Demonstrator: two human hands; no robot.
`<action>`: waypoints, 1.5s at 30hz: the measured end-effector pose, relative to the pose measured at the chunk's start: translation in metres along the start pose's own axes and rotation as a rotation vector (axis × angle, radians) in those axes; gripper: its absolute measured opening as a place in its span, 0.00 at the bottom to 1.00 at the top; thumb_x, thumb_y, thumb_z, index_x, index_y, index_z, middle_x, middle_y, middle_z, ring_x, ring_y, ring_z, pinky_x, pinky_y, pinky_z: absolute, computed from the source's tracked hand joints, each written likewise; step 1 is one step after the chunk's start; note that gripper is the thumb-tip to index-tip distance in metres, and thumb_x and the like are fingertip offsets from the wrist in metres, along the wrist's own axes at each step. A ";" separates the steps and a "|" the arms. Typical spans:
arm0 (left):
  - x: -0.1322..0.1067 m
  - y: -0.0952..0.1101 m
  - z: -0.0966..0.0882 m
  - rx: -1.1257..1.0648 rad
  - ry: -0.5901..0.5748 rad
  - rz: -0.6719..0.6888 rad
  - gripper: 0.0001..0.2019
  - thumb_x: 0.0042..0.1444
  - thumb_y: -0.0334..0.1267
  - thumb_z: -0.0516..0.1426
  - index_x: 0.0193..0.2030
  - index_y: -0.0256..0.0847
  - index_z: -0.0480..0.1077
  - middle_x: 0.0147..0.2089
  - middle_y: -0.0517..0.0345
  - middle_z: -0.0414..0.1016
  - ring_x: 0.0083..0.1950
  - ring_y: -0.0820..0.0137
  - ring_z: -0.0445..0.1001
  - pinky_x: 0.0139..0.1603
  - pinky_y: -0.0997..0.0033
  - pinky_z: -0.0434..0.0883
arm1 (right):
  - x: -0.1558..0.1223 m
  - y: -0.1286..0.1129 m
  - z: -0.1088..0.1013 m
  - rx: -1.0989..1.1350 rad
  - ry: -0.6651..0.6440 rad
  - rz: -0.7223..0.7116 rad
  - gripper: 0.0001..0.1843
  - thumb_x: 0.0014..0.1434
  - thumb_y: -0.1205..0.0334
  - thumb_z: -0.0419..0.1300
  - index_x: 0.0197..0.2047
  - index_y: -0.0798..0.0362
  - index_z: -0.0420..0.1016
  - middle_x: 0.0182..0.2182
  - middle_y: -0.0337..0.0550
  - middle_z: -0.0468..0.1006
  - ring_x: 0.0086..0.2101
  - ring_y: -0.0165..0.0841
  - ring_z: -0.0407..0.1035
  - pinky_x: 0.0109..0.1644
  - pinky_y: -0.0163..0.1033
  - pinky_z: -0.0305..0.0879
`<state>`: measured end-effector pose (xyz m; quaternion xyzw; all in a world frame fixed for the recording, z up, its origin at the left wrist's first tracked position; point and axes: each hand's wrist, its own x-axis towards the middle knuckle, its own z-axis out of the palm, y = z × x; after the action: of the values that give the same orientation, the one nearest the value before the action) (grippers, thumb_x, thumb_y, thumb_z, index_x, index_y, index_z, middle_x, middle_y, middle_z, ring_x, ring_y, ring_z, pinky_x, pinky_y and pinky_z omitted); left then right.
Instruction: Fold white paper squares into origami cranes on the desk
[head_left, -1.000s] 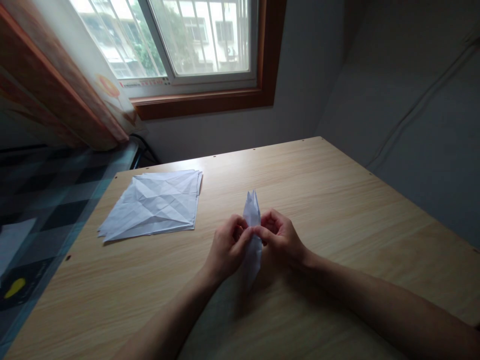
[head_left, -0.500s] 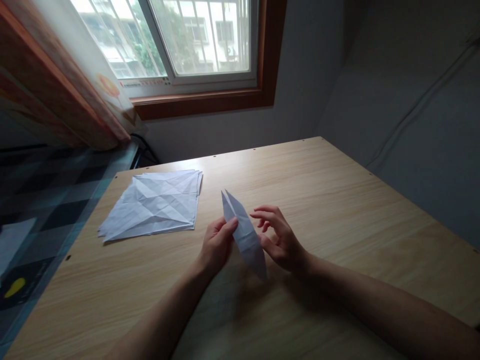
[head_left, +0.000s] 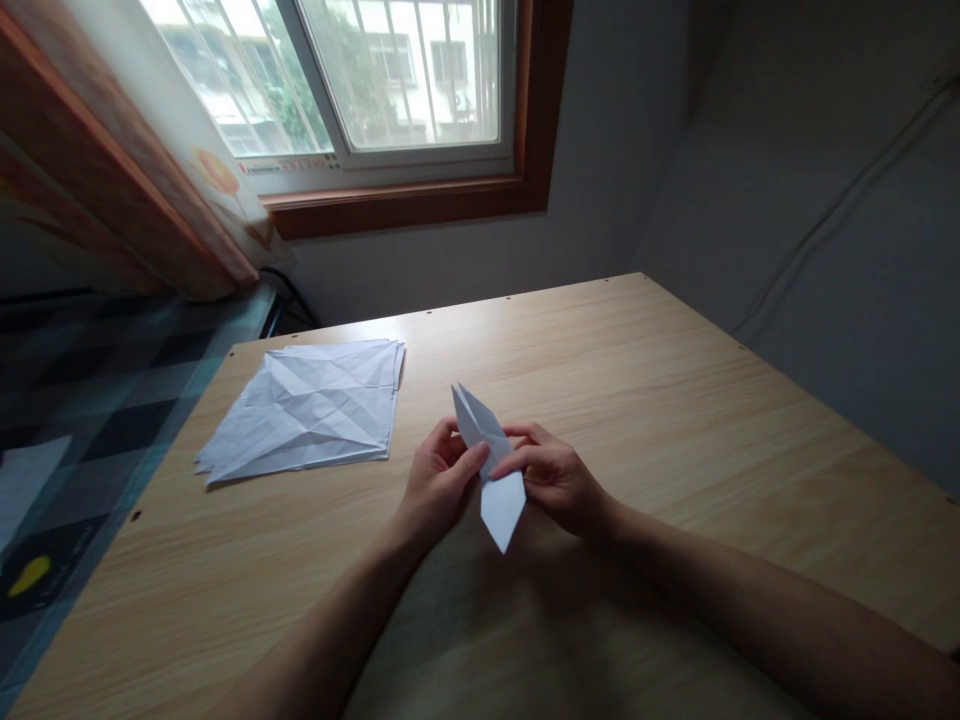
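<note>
Folded white paper [head_left: 504,508], narrow and tilted, held up above the middle of a pale wood worktop [head_left: 660,390]. Two sharp tips at the far end, leaning left; a single point at the near end. Pinched from the left by the left grip [head_left: 439,482], thumb on the upper face, fingers partly hidden behind. Pinched from the right by the right grip [head_left: 559,485], thumb across the middle, near the left thumb.

Just changed: right-hand fingers spread away from the paper half a second ago, now gathered around it; near part brighter now, angled differently from the far part. Likely meaning: paper now steadied from both sides and bent across the middle. Firm crease or loose bend: impossible to tell beneath the thumbs.

To the left, well apart from both hands, a stack of creased white sheets [head_left: 330,410], lying flat. Beyond the far edge, a bright window [head_left: 412,80]; left of it, a patterned curtain [head_left: 112,140].
</note>
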<state>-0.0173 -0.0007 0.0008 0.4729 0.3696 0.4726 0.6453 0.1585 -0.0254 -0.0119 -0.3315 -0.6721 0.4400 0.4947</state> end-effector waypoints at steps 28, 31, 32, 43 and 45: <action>-0.004 -0.003 0.004 0.203 -0.178 0.111 0.12 0.57 0.41 0.61 0.43 0.36 0.70 0.36 0.53 0.76 0.37 0.69 0.73 0.37 0.72 0.69 | 0.006 0.003 0.001 0.375 0.201 0.335 0.19 0.48 0.54 0.71 0.41 0.54 0.74 0.27 0.37 0.75 0.27 0.28 0.70 0.31 0.34 0.68; -0.007 -0.003 0.006 0.209 -0.152 0.083 0.15 0.58 0.42 0.60 0.48 0.39 0.65 0.32 0.58 0.74 0.32 0.71 0.72 0.31 0.75 0.67 | 0.005 0.003 0.002 0.328 0.237 0.344 0.15 0.48 0.54 0.71 0.31 0.55 0.73 0.23 0.36 0.74 0.22 0.27 0.68 0.25 0.32 0.66; -0.007 -0.003 0.006 0.203 -0.111 0.089 0.16 0.58 0.42 0.60 0.50 0.41 0.62 0.33 0.59 0.74 0.29 0.73 0.71 0.28 0.76 0.65 | 0.005 0.002 0.002 0.305 0.264 0.337 0.15 0.48 0.54 0.71 0.29 0.55 0.72 0.21 0.35 0.73 0.21 0.26 0.67 0.24 0.31 0.65; -0.010 0.005 0.005 0.792 -0.180 0.388 0.15 0.49 0.44 0.66 0.36 0.40 0.66 0.40 0.55 0.71 0.38 0.68 0.71 0.38 0.69 0.68 | -0.004 -0.002 0.007 0.064 0.427 0.272 0.13 0.54 0.53 0.68 0.33 0.54 0.73 0.26 0.41 0.77 0.27 0.32 0.73 0.30 0.36 0.71; -0.009 0.004 0.005 0.808 -0.173 0.356 0.15 0.49 0.43 0.65 0.38 0.40 0.67 0.38 0.56 0.72 0.37 0.68 0.71 0.37 0.69 0.68 | -0.006 -0.003 0.010 0.096 0.360 0.262 0.15 0.53 0.54 0.68 0.38 0.53 0.74 0.30 0.42 0.79 0.29 0.33 0.74 0.33 0.37 0.72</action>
<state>-0.0161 -0.0106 0.0064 0.7811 0.3818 0.3528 0.3459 0.1511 -0.0344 -0.0131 -0.4651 -0.5027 0.4656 0.5605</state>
